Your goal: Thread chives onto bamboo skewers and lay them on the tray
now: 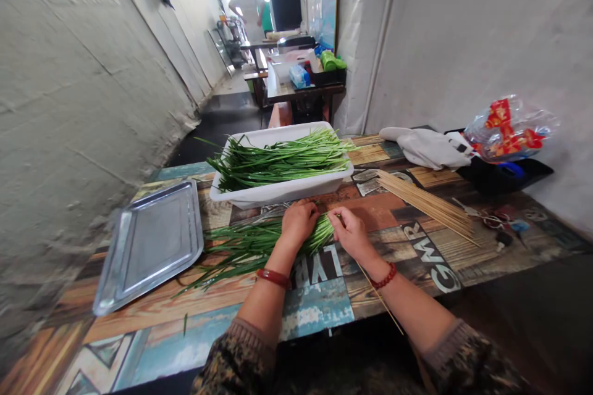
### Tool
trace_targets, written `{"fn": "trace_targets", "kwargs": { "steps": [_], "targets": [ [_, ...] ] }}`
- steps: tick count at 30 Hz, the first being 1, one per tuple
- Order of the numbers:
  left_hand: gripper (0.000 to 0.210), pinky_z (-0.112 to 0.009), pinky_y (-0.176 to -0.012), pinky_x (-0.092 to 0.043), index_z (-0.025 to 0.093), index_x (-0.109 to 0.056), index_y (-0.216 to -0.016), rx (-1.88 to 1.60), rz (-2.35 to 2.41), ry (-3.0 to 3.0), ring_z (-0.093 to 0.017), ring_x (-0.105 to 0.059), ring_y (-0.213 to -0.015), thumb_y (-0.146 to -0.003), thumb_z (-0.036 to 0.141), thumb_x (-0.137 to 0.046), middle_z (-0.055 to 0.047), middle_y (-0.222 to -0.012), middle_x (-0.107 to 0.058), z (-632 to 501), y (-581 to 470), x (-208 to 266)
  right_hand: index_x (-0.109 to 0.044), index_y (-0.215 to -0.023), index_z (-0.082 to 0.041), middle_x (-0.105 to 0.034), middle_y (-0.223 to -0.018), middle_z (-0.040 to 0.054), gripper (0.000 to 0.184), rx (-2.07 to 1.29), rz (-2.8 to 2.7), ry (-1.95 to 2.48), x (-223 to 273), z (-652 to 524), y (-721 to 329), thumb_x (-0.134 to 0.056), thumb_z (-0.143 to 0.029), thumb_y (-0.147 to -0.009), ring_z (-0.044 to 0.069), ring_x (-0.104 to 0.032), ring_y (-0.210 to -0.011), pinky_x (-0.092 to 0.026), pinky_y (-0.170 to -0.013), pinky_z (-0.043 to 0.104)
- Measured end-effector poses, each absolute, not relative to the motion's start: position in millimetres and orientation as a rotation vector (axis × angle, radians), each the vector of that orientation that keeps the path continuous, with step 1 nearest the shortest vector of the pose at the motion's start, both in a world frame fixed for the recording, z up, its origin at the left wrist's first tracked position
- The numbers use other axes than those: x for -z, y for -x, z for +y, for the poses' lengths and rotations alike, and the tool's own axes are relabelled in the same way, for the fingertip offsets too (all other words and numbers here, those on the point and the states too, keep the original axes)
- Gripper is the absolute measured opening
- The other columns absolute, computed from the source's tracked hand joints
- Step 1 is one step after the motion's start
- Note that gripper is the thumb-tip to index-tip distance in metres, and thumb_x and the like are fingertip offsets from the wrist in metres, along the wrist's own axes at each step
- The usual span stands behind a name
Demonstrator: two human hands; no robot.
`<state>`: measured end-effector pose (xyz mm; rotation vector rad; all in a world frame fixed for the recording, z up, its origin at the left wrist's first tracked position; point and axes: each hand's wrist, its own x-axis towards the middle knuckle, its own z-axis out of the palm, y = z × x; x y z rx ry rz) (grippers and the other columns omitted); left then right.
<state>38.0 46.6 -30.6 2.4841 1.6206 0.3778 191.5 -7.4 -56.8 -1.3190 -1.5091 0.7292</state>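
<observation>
Green stalks (245,241) lie bunched on the table (319,311), left hand (300,220) curled over them and right hand (348,231) pinching their pale ends, a thin stick (385,307) beneath it, apparently mid-skewering, so the next move likely calls for steadying them.

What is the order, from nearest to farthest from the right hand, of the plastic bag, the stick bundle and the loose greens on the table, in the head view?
From the right hand:
1. Loose greens, at its fingertips and leftward.
2. Stick bundle, to its right.
3. Plastic bag, farther right and farther back.
</observation>
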Motion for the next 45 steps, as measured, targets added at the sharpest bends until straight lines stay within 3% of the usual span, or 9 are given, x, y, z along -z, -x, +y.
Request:
{"fn": "trace_targets", "kwargs": {
  "steps": [4, 12, 16, 20, 23, 26, 31, 45],
  "targets": [
    [0.017, -0.032, -0.076, -0.042, 0.017, -0.065, -0.082, -0.313, 1.604, -2.579, -0.022, -0.058, -0.088, -0.087, 0.023, -0.051, -0.010, -0.094, -0.065, 45.6, -40.6, 28.6, -0.059, -0.090, -0.018, -0.051, -0.046, -0.0058, 0.027, -0.725, -1.511, 1.326, 56.2, -7.8, -191.1, -0.045, -0.041, -0.092, 0.012, -0.052, -0.044, -0.040, -0.049, 0.022],
    [0.021, -0.032, -0.071, -0.042, 0.015, -0.056, -0.097, -0.455, 1.790, -2.405, -0.023, -0.063, -0.080, -0.094, 0.023, -0.036, -0.011, -0.084, -0.067, 45.0, -40.1, 27.7, -0.060, -0.092, -0.018, -0.052, -0.047, -0.0056, 0.028, -0.739, -1.480, 1.313, 52.5, -8.8, -191.1, -0.046, -0.043, -0.092, 0.012, -0.053, -0.044, -0.040, -0.049, 0.022],
    [0.016, -0.028, -0.068, -0.042, 0.018, -0.056, -0.097, -0.695, 1.660, -2.263, -0.019, -0.063, -0.076, -0.092, 0.024, -0.042, -0.007, -0.084, -0.068, 45.2, -33.9, 30.8, -0.060, -0.091, -0.018, -0.051, -0.047, -0.0059, 0.028, -0.748, -1.469, 1.306, 54.1, -7.9, -190.7, -0.046, -0.042, -0.092, 0.012, -0.053, -0.043, -0.040, -0.049, 0.022],
    [0.024, -0.025, -0.066, -0.043, 0.018, -0.060, -0.098, -0.924, 1.516, -2.088, -0.015, -0.061, -0.068, -0.094, 0.031, -0.040, -0.003, -0.074, -0.067, 45.5, -29.8, 32.6, -0.060, -0.090, -0.018, -0.051, -0.047, -0.0059, 0.027, -0.762, -1.461, 1.303, 53.2, -7.5, -190.7, -0.047, -0.041, -0.091, 0.012, -0.052, -0.043, -0.040, -0.049, 0.022],
    [0.026, -0.027, -0.073, -0.046, 0.016, -0.065, -0.097, -1.017, 1.416, -2.047, -0.016, -0.063, -0.077, -0.092, 0.032, -0.044, -0.005, -0.083, -0.070, 45.1, -28.6, 29.9, -0.060, -0.090, -0.018, -0.051, -0.048, -0.0060, 0.026, -0.757, -1.462, 1.289, 50.6, -8.3, -191.0, -0.046, -0.040, -0.092, 0.011, -0.052, -0.043, -0.040, -0.049, 0.021],
    [0.023, -0.028, -0.080, -0.046, 0.017, -0.069, -0.096, -0.997, 1.262, -2.083, -0.017, -0.063, -0.088, -0.088, 0.032, -0.053, -0.007, -0.092, -0.071, 43.4, -28.4, 25.7, -0.060, -0.089, -0.019, -0.051, -0.048, -0.0060, 0.026, -0.767, -1.457, 1.260, 49.3, -8.9, -191.1, -0.047, -0.040, -0.091, 0.011, -0.052, -0.043, -0.040, -0.048, 0.021],
    [0.017, -0.028, -0.074, -0.046, 0.016, -0.071, -0.082, -0.962, 1.175, -2.096, -0.016, -0.061, -0.077, -0.084, 0.026, -0.058, -0.005, -0.078, -0.067, 40.6, -29.2, 22.3, -0.062, -0.093, -0.018, -0.052, -0.049, -0.0054, 0.027, -0.802, -1.432, 1.231, 51.5, -8.5, -191.3, -0.048, -0.041, -0.091, 0.011, -0.052, -0.043, -0.040, -0.046, 0.021],
    [0.011, -0.027, -0.074, -0.045, 0.017, -0.068, -0.078, -1.038, 1.197, -2.056, -0.015, -0.061, -0.076, -0.083, 0.021, -0.059, -0.004, -0.078, -0.068, 28.2, -36.6, 11.2, -0.063, -0.094, -0.018, -0.055, -0.056, -0.0043, 0.022, -0.853, -1.381, 1.182, 43.3, -15.2, -190.5, -0.055, -0.037, -0.087, 0.010, -0.051, -0.044, -0.040, -0.045, 0.021]
  ]
}}
